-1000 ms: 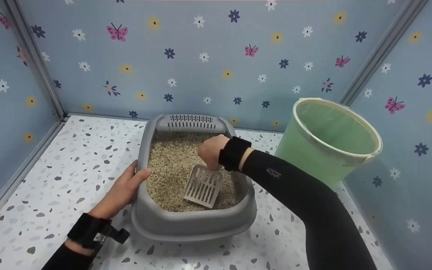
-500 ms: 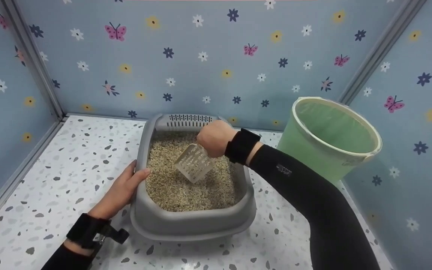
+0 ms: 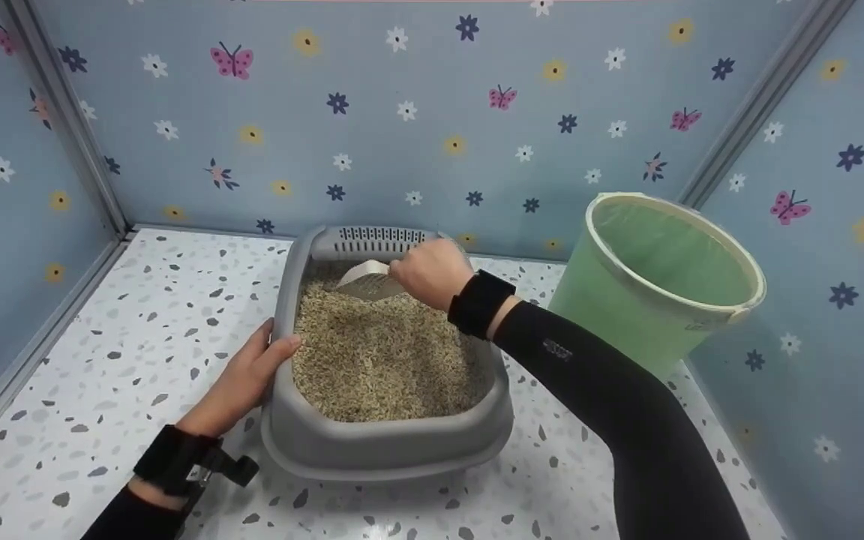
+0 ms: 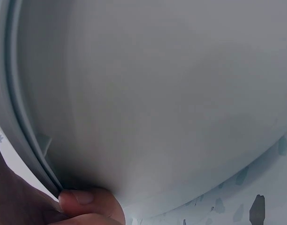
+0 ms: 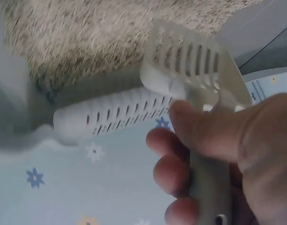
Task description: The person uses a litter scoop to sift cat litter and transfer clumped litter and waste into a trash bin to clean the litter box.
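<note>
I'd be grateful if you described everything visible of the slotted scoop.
The scoop is off-white, apparently plastic, with a slotted head, raised sides and a handle with a hole in it. The right hand grips the handle, with the head tilted over the far part of the grey tray; whether it touches the litter is unclear.

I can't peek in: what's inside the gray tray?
In the tray is grainy litter, with the scoop over its far end in the right hand. The litter hides the bottom and anything buried; hand and scoop cover some.
</note>
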Tool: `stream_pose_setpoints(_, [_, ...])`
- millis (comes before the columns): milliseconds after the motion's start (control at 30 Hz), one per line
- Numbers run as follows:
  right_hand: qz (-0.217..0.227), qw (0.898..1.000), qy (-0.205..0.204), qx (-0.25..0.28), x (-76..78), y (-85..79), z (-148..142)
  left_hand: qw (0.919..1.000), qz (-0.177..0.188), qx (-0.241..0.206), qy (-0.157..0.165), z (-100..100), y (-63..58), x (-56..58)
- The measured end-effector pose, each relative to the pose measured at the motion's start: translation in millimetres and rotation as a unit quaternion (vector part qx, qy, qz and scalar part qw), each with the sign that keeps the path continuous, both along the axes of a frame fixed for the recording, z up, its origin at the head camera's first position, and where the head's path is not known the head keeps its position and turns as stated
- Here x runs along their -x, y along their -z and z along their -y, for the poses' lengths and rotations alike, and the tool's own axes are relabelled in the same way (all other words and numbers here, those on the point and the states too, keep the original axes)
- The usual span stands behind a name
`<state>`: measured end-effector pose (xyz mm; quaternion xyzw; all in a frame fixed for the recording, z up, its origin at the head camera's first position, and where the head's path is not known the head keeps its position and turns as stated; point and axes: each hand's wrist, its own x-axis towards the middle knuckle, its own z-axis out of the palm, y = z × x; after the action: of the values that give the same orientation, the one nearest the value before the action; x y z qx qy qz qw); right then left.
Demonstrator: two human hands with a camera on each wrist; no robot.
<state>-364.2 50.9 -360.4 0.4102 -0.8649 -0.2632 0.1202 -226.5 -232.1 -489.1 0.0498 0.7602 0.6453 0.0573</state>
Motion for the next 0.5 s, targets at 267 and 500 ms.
stream_pose_setpoints(267, [0.022, 0.999, -0.004, -0.047, 6.5, 27.4, 9.5, 0.9999, -0.012, -0.002, -0.005, -0.1, -0.5, 1.2])
stream_pose_setpoints(500, [0.025, 0.997, -0.01, -0.068, 20.9, 54.2, 22.4, 0.9998, -0.018, -0.001, -0.008, -2.7, -0.5, 1.6])
